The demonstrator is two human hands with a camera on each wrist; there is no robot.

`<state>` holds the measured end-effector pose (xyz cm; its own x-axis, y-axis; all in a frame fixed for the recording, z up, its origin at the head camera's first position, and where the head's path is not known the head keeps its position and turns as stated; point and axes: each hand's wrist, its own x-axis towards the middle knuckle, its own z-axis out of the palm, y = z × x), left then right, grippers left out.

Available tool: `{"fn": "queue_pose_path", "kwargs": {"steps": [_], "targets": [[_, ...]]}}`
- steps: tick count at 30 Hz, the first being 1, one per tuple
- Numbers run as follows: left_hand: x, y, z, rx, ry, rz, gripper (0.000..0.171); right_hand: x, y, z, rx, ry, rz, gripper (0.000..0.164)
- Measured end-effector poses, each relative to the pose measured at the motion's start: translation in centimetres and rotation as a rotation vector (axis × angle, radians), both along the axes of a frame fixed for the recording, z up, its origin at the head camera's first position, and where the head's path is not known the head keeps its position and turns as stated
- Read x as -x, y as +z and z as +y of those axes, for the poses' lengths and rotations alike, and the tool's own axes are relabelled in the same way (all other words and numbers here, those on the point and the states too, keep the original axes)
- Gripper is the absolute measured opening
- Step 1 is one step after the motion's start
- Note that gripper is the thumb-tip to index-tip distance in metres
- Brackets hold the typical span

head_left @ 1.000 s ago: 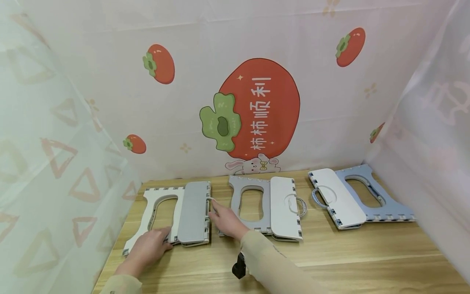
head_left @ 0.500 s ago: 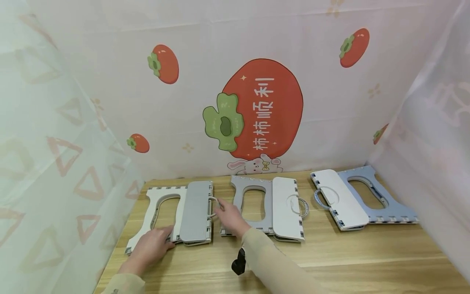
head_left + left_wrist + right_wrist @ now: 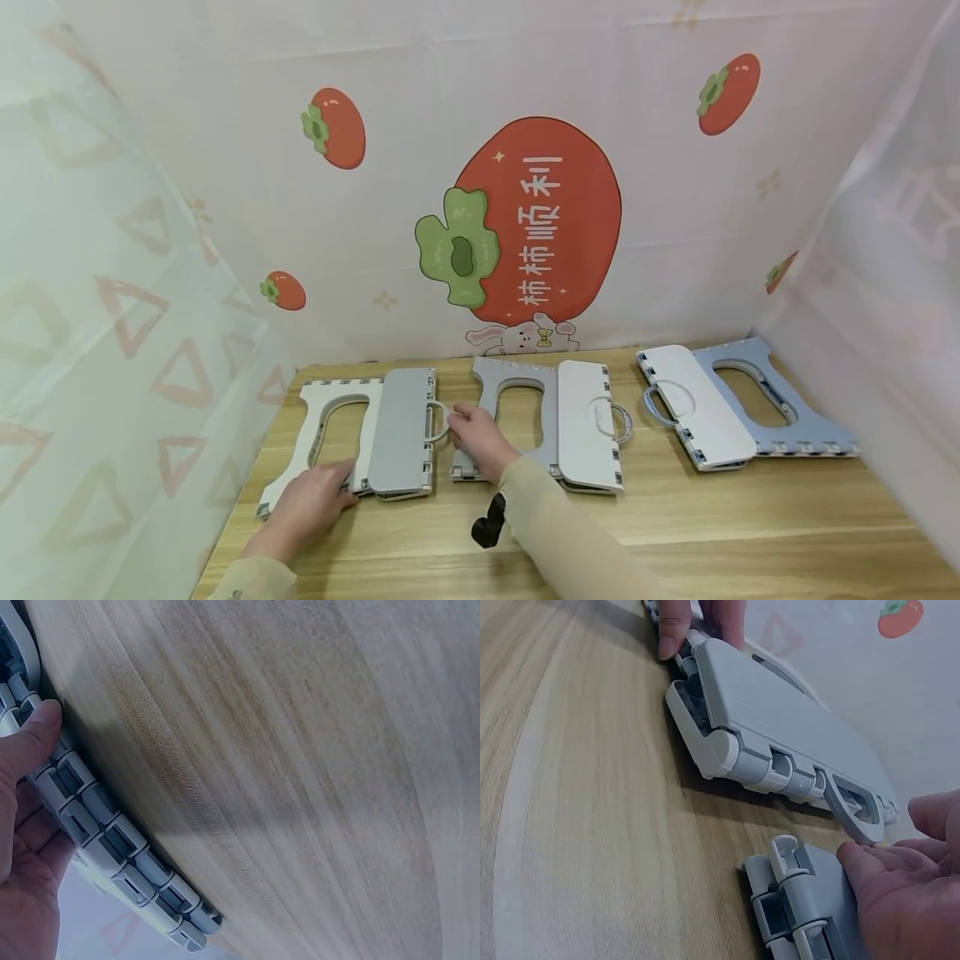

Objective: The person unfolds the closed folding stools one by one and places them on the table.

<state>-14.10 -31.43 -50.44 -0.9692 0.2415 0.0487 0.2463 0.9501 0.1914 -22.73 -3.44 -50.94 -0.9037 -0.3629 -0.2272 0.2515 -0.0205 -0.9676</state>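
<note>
The leftmost folding step stool [image 3: 402, 433] lies folded flat, with a white leg frame and a grey top. My left hand [image 3: 315, 497] grips the near edge of its frame. In the left wrist view the thumb [image 3: 45, 724] is on one side of the hinged edge and the fingers on the other. A carry handle [image 3: 847, 810] sticks out from the stool's right side. My right hand [image 3: 480, 437] is just beyond this handle, fingertips right at its outer curve and thumb held apart. It hangs over the left part of a second, grey-and-white folding step stool [image 3: 581, 425].
Farther right lies a third folding step stool [image 3: 697, 408], blue and white, turned at an angle. All stand on a wooden table [image 3: 420, 550]. A fabric wall [image 3: 375, 208] with persimmon prints closes the back, and pale curtains hang at both sides.
My right hand has moved a little right, from the stool's edge to beyond the handle, which now stands out as a full loop. The left hand has kept its grip on the stool.
</note>
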Motion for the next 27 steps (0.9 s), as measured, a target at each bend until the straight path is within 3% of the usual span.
{"fn": "queue_pose_path", "kwargs": {"steps": [6, 9, 15, 22, 27], "targets": [[-0.2, -0.1, 0.0, -0.004, 0.007, 0.002, 0.032, -0.1, 0.5, 0.0, 0.276, -0.034, -0.156, 0.054], [-0.2, -0.1, 0.0, -0.003, 0.007, 0.011, 0.032, 0.0, 0.7, 0.0, 0.343, -0.063, -0.205, 0.055], [-0.2, -0.1, 0.2, -0.011, -0.003, 0.020, 0.027, 0.1, 0.5, 0.3, 0.406, -0.074, -0.240, 0.052], [-0.8, -0.3, 0.3, -0.028, -0.010, 0.059, 0.034, 0.1, 0.2, 0.2, 0.438, -0.098, -0.266, 0.014], [-1.1, -0.6, 0.2, -0.013, -0.037, 0.113, 0.048, -0.1, 0.5, 0.5, 0.438, -0.086, -0.277, 0.028]]}}
